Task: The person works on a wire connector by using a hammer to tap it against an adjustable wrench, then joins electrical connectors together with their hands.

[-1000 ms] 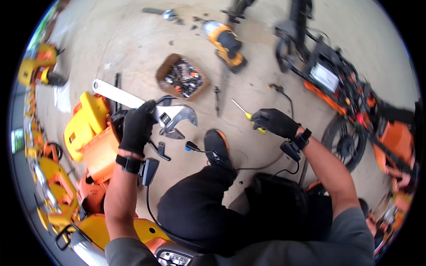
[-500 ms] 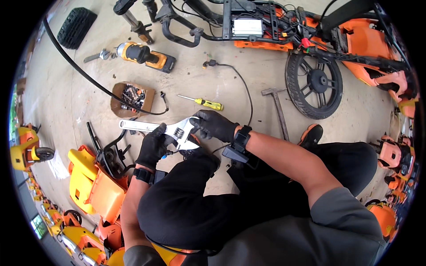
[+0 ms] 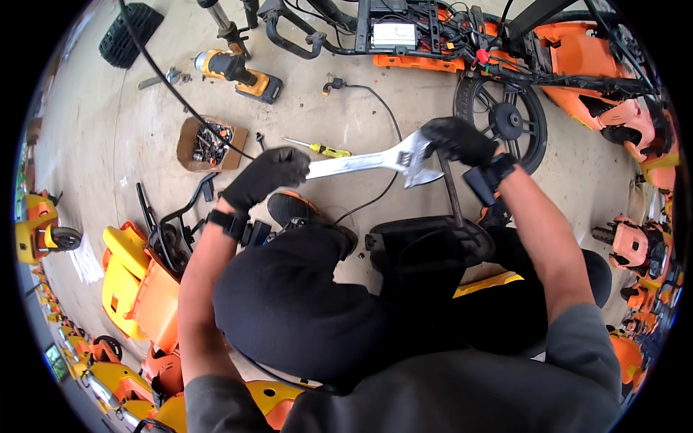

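Note:
A large silver adjustable wrench (image 3: 368,162) is stretched level between my black-gloved hands. My left hand (image 3: 278,175) is closed round the end of its handle. My right hand (image 3: 455,141) grips the head by the jaw, which hangs downward. Just beyond the wrench a yellow-handled screwdriver (image 3: 330,151) lies on the floor (image 3: 115,144). A hammer's metal handle (image 3: 455,198) stands behind the wrench head, partly hidden by it. A black open box-like part (image 3: 397,260) sits between my legs.
Around me are a cardboard box (image 3: 189,144) of small parts, a cordless power tool (image 3: 256,85) and a black cable (image 3: 375,94). A stripped orange scooter (image 3: 581,58) with a loose wheel (image 3: 505,123) lies ahead and right; yellow and orange body panels (image 3: 126,281) are at my left.
Over the last second my right hand left the screwdriver and took hold of the wrench head. My left hand slid to the handle's end. The wrench moved up and right since half a second ago.

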